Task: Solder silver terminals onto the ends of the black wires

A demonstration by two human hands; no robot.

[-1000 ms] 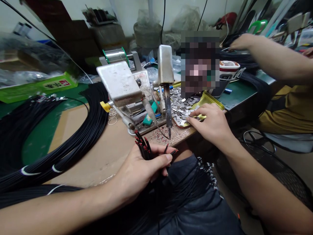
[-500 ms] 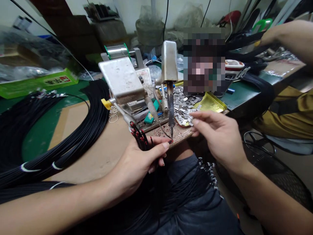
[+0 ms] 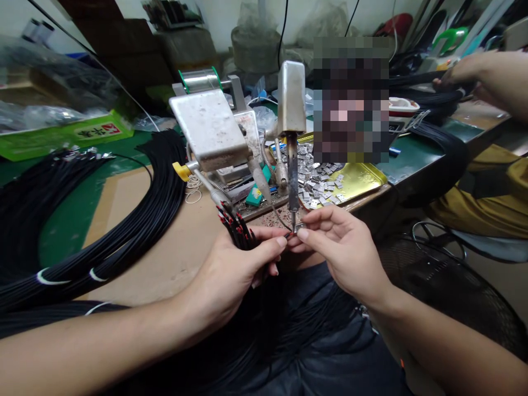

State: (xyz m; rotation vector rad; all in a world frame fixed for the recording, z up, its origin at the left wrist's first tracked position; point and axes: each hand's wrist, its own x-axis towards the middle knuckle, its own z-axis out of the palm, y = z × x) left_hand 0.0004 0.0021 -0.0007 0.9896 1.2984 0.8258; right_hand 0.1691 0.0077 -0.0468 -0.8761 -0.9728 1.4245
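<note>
Two bare hands meet under a soldering iron (image 3: 292, 176) at the front of a workbench. The left hand (image 3: 237, 264) is closed around a bundle of black cables (image 3: 240, 234) with red tips, thumb and forefinger pinching one cable end out to the right. The right hand (image 3: 350, 250) has a narrow pinch on a small metal plug (image 3: 299, 226), right by the iron's tip; whether tip and plug touch cannot be told. Half a second ago the right hand was beside the yellow tray (image 3: 369, 179), apart from the left; now its fingertips are close against the left thumb. The left hand has barely shifted. At the far right, another person's arm (image 3: 490, 77) has come lower.

The front edge of the bench runs just behind the hands, rising to the right past the tray, where loose plugs (image 3: 319, 184) lie heaped on the left side. The metal stand (image 3: 212, 129) closes off the space behind the left hand. To its left, a brown cardboard sheet (image 3: 165, 256) stretches toward a thick cable coil (image 3: 165, 190).
</note>
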